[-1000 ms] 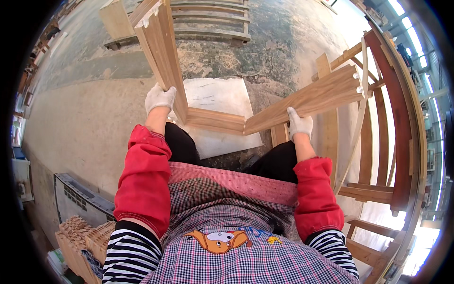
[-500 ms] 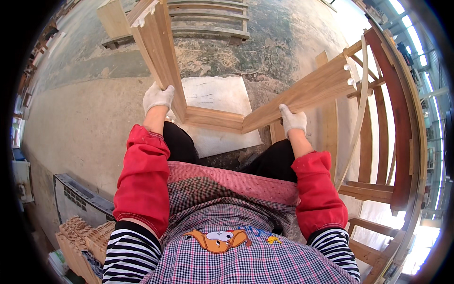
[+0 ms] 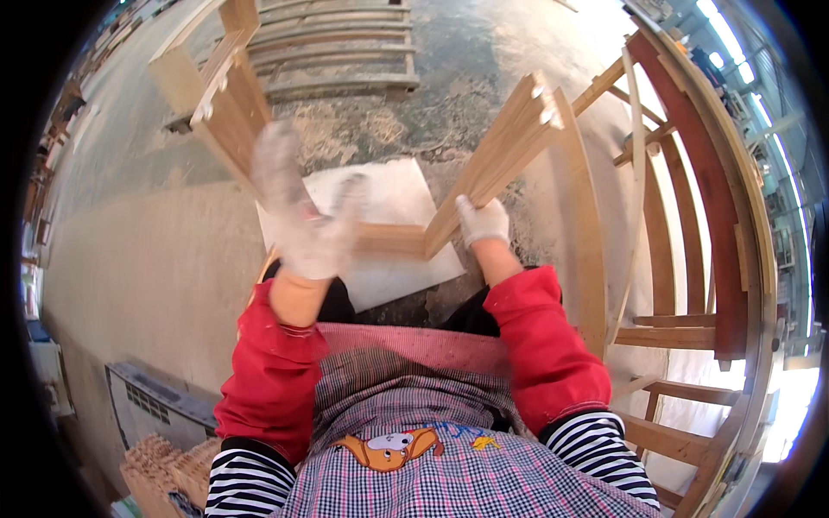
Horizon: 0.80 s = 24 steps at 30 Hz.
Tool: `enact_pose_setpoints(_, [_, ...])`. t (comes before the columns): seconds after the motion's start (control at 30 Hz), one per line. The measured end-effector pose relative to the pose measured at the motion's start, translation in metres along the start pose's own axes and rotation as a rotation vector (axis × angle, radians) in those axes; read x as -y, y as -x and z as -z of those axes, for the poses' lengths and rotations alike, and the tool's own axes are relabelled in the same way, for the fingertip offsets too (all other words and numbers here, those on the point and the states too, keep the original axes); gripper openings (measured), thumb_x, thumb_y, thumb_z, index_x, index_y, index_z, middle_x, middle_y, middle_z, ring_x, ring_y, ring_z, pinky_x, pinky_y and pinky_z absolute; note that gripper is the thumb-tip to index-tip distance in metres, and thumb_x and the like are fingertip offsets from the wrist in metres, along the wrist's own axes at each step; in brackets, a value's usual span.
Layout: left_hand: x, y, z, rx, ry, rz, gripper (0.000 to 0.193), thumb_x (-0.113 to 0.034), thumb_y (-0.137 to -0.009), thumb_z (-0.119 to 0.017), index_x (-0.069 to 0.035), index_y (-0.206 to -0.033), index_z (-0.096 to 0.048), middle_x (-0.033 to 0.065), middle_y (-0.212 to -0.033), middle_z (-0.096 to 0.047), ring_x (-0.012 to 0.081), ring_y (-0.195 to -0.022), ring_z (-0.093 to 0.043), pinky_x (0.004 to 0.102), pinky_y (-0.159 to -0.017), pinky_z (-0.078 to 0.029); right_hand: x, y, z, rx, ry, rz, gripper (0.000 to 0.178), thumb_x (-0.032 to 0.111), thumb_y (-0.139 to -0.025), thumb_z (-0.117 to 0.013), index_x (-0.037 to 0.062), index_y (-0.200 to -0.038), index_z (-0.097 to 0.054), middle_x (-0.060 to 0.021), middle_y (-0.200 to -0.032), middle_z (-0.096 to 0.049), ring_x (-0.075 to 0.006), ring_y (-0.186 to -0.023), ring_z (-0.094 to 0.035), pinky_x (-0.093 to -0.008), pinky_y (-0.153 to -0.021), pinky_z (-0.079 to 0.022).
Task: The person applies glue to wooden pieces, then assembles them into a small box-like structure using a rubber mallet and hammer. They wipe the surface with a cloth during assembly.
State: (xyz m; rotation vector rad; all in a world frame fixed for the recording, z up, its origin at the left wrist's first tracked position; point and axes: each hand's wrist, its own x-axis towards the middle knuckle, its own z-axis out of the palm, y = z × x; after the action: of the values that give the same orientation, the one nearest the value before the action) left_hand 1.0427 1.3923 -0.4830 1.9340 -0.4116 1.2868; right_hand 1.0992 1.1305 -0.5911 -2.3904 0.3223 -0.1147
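In the head view, the left hand, white-gloved and blurred, has its fingers spread open in front of the left plank; whether it touches the wood, I cannot tell. The right hand, also gloved, has its fingers closed around the right plank near its lower end. A short crosspiece meets this plank at a corner, its other end hidden behind the left hand, over a white sheet on the floor. Beyond lies a slatted pallet
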Motion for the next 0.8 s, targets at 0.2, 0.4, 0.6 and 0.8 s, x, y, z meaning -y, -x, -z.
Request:
enact_pose_setpoints(0.2, [-0.031,-0.023,-0.13,0.576,0.582,0.32,0.121,-0.016,-0.069,-0.087,0.001,-0.154,-0.002,0.0198,-0.159,-0.017,0.0283,-0.147,-0.02,0.0394,-0.119,-0.018,-0.006,0.007,0.001,-0.013,0.019,0.022,0.04,0.044,-0.086,-0.057,0.0102,-0.105,-0.066,-0.0209,-0.102,-0.068,-0.0415,-0.1,-0.063,-0.0484,-0.089,-0.05])
enact_pose_setpoints(0.4, [-0.048,-0.035,-0.2,0.57,0.904,0.39,0.127,-0.005,-0.068,-0.083,-0.008,-0.155,0.009,0.0142,-0.159,-0.018,0.0242,-0.143,-0.025,0.0358,-0.114,-0.03,0.019,0.012,0.013,0.043,0.005,-0.058,0.04,0.044,-0.086,-0.056,0.0094,-0.102,-0.068,-0.0211,-0.107,-0.067,-0.0385,-0.106,-0.062,-0.0462,-0.09,-0.05])
enact_pose_setpoints(0.6, [-0.082,-0.03,-0.209,0.461,0.82,0.486,0.103,-0.001,-0.074,-0.067,-0.008,-0.156,-0.005,0.0146,-0.154,-0.029,0.0248,-0.138,-0.035,0.0355,-0.111,-0.035,-0.045,-0.001,0.043,0.287,-0.388,0.256,0.063,0.036,-0.078,-0.071,0.0089,-0.131,-0.051,-0.0172,-0.118,-0.064,-0.0308,-0.107,-0.065,-0.0421,-0.092,-0.05])
enact_pose_setpoints(0.8, [-0.06,-0.026,-0.207,0.409,0.639,0.344,0.097,0.0,-0.076,-0.063,-0.009,-0.156,-0.009,0.0159,-0.154,-0.031,0.0263,-0.137,-0.039,0.035,-0.11,-0.036,-0.087,0.025,0.328,-0.129,-1.48,0.215,0.062,0.041,-0.081,-0.072,0.0069,-0.13,-0.055,-0.0124,-0.116,-0.066,-0.0249,-0.101,-0.066,-0.0403,-0.087,-0.054])
